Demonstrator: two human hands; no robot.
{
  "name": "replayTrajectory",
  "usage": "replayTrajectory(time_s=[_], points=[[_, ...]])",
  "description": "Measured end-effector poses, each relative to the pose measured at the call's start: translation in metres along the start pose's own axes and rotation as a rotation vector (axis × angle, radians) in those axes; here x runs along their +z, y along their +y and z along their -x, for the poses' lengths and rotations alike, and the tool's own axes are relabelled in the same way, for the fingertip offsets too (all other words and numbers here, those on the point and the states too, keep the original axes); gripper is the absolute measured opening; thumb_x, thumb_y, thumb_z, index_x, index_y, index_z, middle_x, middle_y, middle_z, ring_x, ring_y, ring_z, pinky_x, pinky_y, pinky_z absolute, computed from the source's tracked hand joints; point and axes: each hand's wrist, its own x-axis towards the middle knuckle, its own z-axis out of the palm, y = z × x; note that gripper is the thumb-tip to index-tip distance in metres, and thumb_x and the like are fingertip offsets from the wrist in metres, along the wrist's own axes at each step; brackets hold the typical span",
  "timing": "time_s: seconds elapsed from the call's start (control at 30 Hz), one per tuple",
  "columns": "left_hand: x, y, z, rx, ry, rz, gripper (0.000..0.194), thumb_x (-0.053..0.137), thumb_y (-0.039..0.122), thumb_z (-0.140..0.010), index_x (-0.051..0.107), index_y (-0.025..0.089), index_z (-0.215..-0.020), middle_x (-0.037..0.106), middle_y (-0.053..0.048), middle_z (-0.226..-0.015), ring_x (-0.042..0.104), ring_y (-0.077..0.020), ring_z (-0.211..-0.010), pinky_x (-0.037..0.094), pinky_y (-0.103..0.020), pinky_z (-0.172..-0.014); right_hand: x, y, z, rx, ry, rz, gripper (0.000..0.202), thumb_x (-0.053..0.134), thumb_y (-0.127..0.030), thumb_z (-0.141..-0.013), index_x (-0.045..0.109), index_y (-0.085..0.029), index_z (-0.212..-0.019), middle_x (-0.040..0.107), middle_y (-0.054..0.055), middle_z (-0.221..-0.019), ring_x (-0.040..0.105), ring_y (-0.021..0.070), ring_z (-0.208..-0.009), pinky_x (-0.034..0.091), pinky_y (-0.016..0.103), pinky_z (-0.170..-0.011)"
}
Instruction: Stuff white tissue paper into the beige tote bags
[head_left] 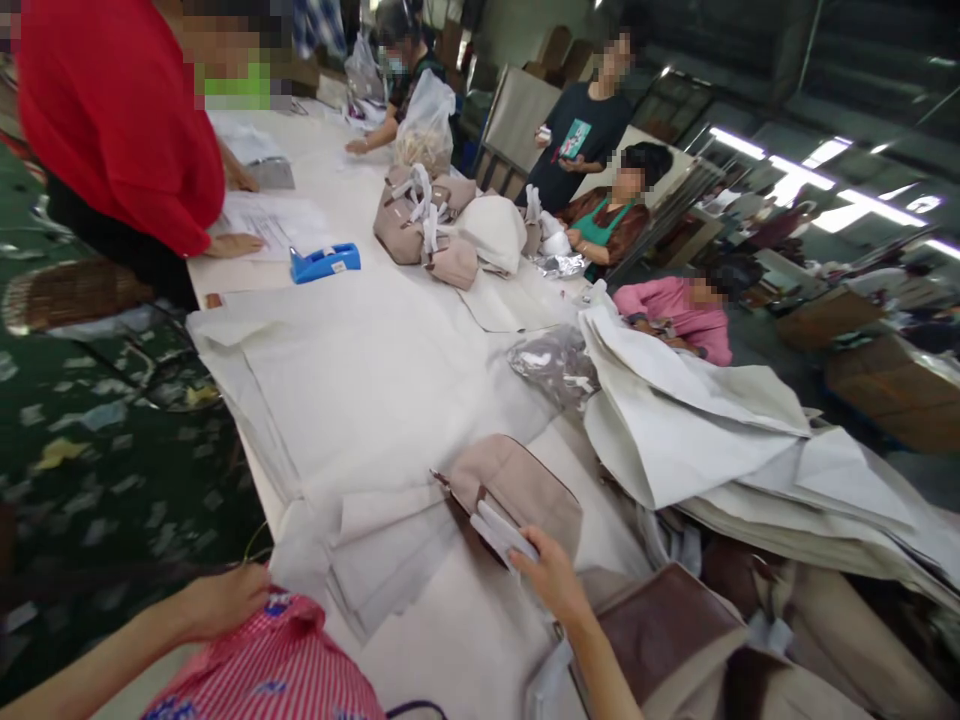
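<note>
A beige handbag (521, 478) lies tilted on the white worktable, its handle (495, 528) wrapped in white padding. My right hand (553, 572) is closed around that wrapped handle. At the lower left, my left hand (226, 600) has its fingers closed at the edge of a red-and-white striped cloth (281, 665) with blue patterns, close to my body. White sheets (386, 550) lie beside and partly under the bag. Near my right forearm is a brown and beige bag (667, 625), partly cut off by the frame.
Large white sheets (697, 430) are heaped over bags on the right. A blue tape dispenser (325, 263), more beige handbags (412, 220) and a clear plastic bag (551, 365) sit farther up the table. Several people stand or sit around it. Scraps litter the green floor (97, 500).
</note>
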Motion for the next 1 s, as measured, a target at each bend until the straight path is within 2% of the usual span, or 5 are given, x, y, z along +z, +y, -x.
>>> replayTrajectory(time_s=[0.17,0.33,0.63,0.8,1.0], points=[[-0.018,0.098,0.003,0.314,-0.237,0.06,0.036,0.034,0.038,-0.093,0.065,0.02,-0.088,0.07,-0.004,-0.09,0.066,-0.0225,-0.086,0.052,-0.032,-0.083,-0.015,-0.033,0.019,-0.042,-0.118,-0.086,0.031,0.055,-0.051,-0.073,0.057,-0.02,-0.078,0.05,-0.002,-0.07,0.048,0.0174,-0.071,0.038,0.03,-0.068],[0.032,0.173,-0.052,0.78,0.026,-0.104,0.062,0.053,0.013,-0.081,0.05,0.02,-0.143,0.046,-0.012,-0.156,0.047,-0.0293,-0.138,0.038,-0.044,-0.115,-0.023,-0.062,0.031,-0.109,-0.147,-0.104,0.03,0.054,-0.049,-0.077,0.057,-0.02,-0.079,0.049,-0.002,-0.071,0.045,0.0161,-0.071,0.035,0.029,-0.066],[0.132,0.117,-0.113,0.935,-0.079,-0.609,0.04,0.073,0.011,-0.071,0.074,0.013,-0.11,0.06,-0.02,-0.142,0.044,-0.0348,-0.143,0.031,-0.049,-0.122,-0.045,-0.018,0.019,-0.044,0.142,0.021,0.041,0.04,-0.061,-0.077,0.051,-0.022,-0.071,0.048,0.0,-0.067,0.048,0.021,-0.07,0.035,0.035,-0.07],[0.103,0.13,-0.08,0.929,-0.121,-0.401,0.042,0.056,0.007,-0.079,0.067,0.019,-0.118,0.048,-0.01,-0.156,0.042,-0.0246,-0.145,0.041,-0.034,-0.117,-0.056,-0.012,0.019,-0.068,0.147,0.028,0.039,0.042,-0.061,-0.077,0.05,-0.023,-0.071,0.049,-0.001,-0.066,0.049,0.0203,-0.069,0.035,0.034,-0.068],[0.04,0.146,-0.09,0.341,0.355,-0.431,0.069,0.055,0.007,-0.078,0.046,0.012,-0.147,0.034,-0.021,-0.163,0.028,-0.0378,-0.151,0.023,-0.058,-0.123,-0.06,0.003,0.029,-0.063,0.173,0.084,0.044,0.039,-0.062,-0.081,0.054,-0.022,-0.076,0.055,0.002,-0.07,0.053,0.0223,-0.072,0.038,0.035,-0.071]])
